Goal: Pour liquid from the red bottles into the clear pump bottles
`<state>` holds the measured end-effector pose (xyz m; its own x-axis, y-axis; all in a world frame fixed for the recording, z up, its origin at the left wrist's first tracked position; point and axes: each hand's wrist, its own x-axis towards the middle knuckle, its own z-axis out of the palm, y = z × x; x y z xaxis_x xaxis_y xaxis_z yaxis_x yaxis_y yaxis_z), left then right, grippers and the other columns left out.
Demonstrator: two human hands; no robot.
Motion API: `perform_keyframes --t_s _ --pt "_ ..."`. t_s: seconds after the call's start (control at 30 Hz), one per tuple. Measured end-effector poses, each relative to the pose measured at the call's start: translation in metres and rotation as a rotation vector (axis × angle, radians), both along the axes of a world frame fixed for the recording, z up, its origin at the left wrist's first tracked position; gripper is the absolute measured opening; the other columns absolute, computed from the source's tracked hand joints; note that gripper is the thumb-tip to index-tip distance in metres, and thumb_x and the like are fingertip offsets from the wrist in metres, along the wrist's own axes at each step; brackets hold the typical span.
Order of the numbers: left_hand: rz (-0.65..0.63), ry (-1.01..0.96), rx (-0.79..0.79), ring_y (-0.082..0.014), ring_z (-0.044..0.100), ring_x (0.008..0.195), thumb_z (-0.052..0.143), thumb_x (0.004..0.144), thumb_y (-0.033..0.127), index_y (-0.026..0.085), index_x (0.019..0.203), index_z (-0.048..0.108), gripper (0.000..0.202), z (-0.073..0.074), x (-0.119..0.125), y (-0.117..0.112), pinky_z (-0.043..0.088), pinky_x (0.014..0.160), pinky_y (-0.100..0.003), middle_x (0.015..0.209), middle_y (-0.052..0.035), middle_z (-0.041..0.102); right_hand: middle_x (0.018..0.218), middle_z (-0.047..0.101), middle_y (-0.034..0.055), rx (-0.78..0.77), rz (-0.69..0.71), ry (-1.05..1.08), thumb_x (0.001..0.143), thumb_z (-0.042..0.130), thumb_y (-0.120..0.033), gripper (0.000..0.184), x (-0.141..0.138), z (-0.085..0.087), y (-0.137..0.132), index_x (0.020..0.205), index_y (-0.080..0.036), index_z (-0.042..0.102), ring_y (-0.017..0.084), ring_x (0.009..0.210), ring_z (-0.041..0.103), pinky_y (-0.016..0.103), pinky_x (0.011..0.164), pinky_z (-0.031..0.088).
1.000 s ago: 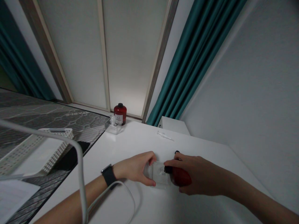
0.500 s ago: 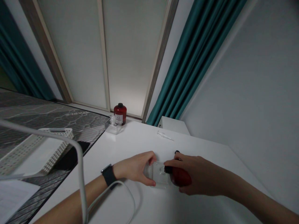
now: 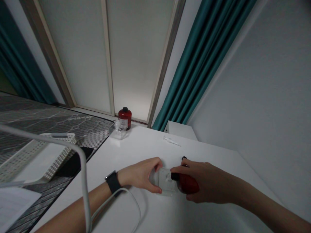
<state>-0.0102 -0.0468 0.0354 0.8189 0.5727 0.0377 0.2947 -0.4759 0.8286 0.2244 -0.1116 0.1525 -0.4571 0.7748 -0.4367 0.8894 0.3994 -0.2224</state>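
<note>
On the white table (image 3: pixel 136 152) my left hand (image 3: pixel 141 174), with a dark watch on the wrist, grips the left side of a small clear container (image 3: pixel 164 182) between thumb and fingers. My right hand (image 3: pixel 206 184) is wrapped around a red bottle (image 3: pixel 188 184) tipped on its side. The bottle's black neck points left over the clear container's top. A small black cap (image 3: pixel 184 158) lies on the table just behind my right hand.
A second red bottle with a black cap (image 3: pixel 124 118) and a clear box (image 3: pixel 117 130) stand at the table's far edge. A small white stick (image 3: pixel 171 141) lies mid-table. A white basket (image 3: pixel 36 155) sits left, a white cable (image 3: pixel 84 181) loops near my forearm.
</note>
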Motion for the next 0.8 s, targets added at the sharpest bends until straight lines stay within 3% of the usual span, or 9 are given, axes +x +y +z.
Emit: perform_keyframes --t_s 0.8 --pt "0.011 0.000 0.027 -0.0196 0.054 0.083 0.087 0.062 0.041 0.018 0.101 0.053 0.057 -0.0020 0.0011 -0.0006 0.041 0.070 -0.028 0.095 -0.0012 0.058 0.111 0.057 0.0031 0.016 0.032 -0.015 0.069 0.074 -0.027 0.069 0.0008 -0.0017 -0.0003 0.133 -0.038 0.051 0.025 0.090 0.064 0.033 0.071 0.042"
